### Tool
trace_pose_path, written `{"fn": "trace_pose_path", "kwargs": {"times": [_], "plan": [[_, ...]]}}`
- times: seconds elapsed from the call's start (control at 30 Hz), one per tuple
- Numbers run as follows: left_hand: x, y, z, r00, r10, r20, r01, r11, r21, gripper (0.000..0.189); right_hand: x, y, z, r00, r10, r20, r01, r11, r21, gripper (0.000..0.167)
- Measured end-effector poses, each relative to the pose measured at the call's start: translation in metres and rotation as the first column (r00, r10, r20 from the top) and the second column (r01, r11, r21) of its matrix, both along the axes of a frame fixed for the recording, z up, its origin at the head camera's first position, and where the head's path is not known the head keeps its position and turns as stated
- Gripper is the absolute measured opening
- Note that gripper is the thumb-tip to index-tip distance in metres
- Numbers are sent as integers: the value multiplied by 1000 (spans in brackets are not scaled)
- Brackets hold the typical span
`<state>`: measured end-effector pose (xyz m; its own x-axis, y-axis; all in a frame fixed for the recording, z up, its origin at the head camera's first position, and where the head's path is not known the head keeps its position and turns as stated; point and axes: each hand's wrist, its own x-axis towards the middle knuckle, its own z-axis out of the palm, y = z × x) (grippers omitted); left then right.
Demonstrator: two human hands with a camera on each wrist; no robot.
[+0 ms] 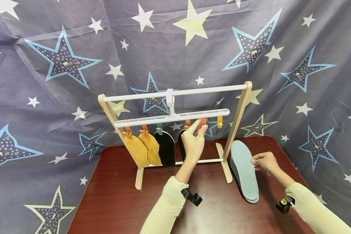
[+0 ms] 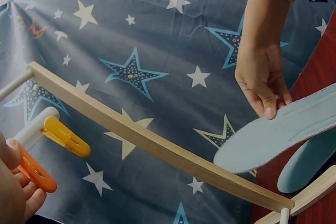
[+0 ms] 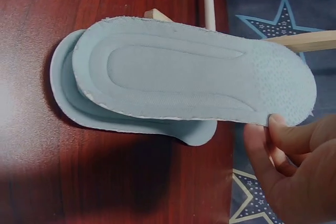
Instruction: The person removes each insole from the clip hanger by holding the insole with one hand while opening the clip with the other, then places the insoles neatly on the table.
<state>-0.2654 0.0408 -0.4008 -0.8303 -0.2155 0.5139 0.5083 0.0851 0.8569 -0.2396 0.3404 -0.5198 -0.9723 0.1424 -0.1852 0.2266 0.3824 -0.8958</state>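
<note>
Left hand (image 1: 193, 143) pinched an orange clip (image 2: 40, 173), presumably steadying it, while the right hand's (image 1: 266, 162) grip held the upper pale-blue insole (image 3: 178, 74), likely keeping its far end raised, right of the wooden rack (image 1: 193, 91).

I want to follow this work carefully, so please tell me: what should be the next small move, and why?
Probably the right hand should lift the pale blue insole toward the orange clip: it pinches that insole by the edge, while the left hand holds this clip, from which nothing visibly hangs.
</note>
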Motion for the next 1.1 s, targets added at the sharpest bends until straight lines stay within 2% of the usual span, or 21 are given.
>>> {"fn": "trace_pose_path", "kwargs": {"times": [0.33, 0.53, 1.1], "plan": [[0, 1, -1, 1000, -4, -23, 4, 1000, -22, 31, -3, -2, -11, 1000, -12, 27, 10, 998, 67, 24], [0, 0, -1, 1000, -11, -1, 11, 1000, -14, 31, -7, -2, -19, 999, -34, 33, 31, 995, 92, 21], [0, 0, 0, 1000, -3, -15, 3, 1000, -11, 32, -10, -8, -25, 999, -42, 25, 38, 984, 176, 16]]}}
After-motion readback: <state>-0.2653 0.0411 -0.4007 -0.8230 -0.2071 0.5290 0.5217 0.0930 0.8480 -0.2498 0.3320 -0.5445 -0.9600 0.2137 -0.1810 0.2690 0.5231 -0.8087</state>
